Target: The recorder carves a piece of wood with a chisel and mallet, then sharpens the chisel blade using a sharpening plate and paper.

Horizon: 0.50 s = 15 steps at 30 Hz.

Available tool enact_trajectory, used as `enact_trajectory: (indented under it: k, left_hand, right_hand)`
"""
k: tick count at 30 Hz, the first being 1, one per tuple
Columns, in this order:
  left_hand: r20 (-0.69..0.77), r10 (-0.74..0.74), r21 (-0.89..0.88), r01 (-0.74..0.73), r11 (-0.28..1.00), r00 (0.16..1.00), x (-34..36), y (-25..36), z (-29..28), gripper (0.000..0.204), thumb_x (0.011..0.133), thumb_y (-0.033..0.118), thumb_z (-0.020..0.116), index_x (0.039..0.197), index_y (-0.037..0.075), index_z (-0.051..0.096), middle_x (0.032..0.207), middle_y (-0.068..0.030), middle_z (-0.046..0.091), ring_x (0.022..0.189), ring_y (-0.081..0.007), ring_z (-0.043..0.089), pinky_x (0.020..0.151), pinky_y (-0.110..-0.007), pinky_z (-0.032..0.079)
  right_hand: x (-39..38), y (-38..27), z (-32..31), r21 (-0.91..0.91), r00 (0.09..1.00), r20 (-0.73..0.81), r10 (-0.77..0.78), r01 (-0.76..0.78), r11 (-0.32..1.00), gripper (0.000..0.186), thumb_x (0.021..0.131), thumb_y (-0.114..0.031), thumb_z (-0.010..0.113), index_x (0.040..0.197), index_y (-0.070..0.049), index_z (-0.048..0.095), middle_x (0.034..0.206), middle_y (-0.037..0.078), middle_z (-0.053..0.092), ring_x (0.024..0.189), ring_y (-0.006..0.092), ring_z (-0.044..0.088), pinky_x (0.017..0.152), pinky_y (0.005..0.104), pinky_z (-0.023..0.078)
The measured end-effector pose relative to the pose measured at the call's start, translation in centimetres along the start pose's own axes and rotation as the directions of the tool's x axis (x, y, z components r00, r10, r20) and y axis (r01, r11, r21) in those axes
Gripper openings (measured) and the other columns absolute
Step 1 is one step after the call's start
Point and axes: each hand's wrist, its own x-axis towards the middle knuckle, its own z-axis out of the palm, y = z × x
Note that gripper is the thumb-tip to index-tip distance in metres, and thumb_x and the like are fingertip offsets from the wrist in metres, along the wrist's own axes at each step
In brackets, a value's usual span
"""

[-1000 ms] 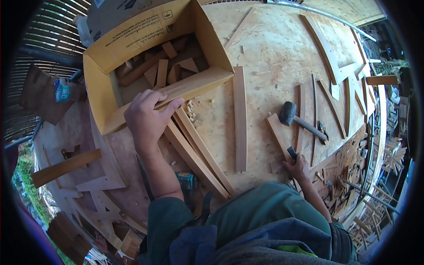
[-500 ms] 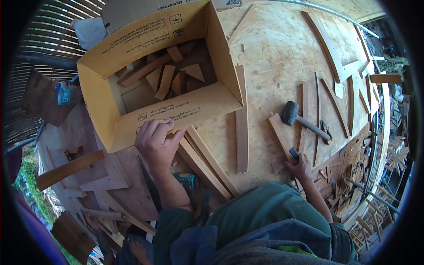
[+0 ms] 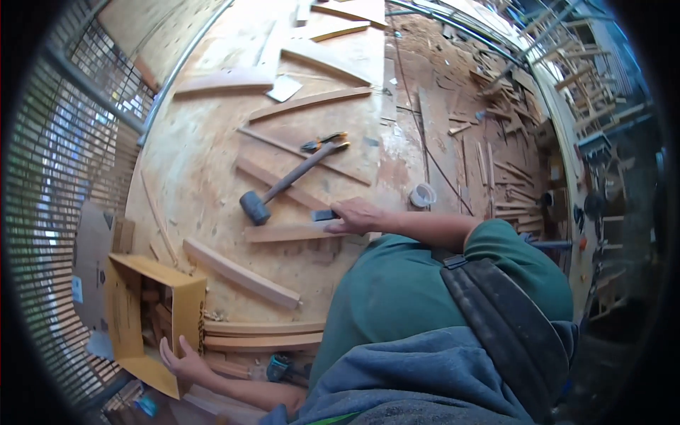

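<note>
Off to the left, my left hand (image 3: 185, 363) grips the near side of a cardboard box (image 3: 185, 273), its fingers hooked over the flap. Inside the box lie several wood offcuts (image 3: 157, 315), partly hidden by its walls. My right hand (image 3: 358, 214) is closed around a small dark block (image 3: 324, 214), which rests at a wooden strip (image 3: 283, 232) on the plywood table. Just beyond that strip lies a mallet (image 3: 255, 207) with a black head, its handle pointing away toward pliers (image 3: 322, 142) with dark and orange handles.
Curved wooden pieces (image 3: 241, 273) lie across the plywood (image 3: 205, 163). A teal power tool (image 3: 280, 367) is beside my left forearm. A white tub (image 3: 423, 195) stands beyond my right arm. Scrap wood (image 3: 520, 191) covers the right side, and slatted fencing (image 3: 64, 163) borders the left.
My view has swung to the right, so the box now appears at the lower left. My left hand stays at its flap, and my right hand still has the dark block.
</note>
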Motion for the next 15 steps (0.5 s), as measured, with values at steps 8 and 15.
enact_trajectory:
  k: [8,15]
  left_hand:
    - [0.618,0.435,-0.786,0.523,0.33,0.655,-4.9,36.9,3.2,0.031,0.095,0.006,0.073,0.123,-0.004,0.066,0.108,-0.0084,0.072,0.097,-0.0145,0.067,0.088,-0.028,0.054]
    - [0.599,0.424,-0.789,0.41,0.458,0.679,-5.4,49.1,9.6,0.029,0.098,0.015,0.073,0.12,-0.003,0.07,0.103,-0.0057,0.073,0.089,-0.0106,0.066,0.083,-0.025,0.054]
  right_hand:
    - [-12.5,5.0,-8.0,0.163,0.987,-0.072,-0.147,0.157,0.974,0.059,0.098,-0.06,0.057,0.095,-0.001,0.062,0.081,0.027,0.063,0.081,0.0482,0.062,0.073,0.0548,0.047]
    - [-24.5,17.7,-11.0,0.684,0.998,0.059,0.038,-0.068,0.727,0.061,0.108,-0.055,0.043,0.108,0.001,0.067,0.067,0.01,0.055,0.061,0.0216,0.056,0.061,0.0379,0.047]
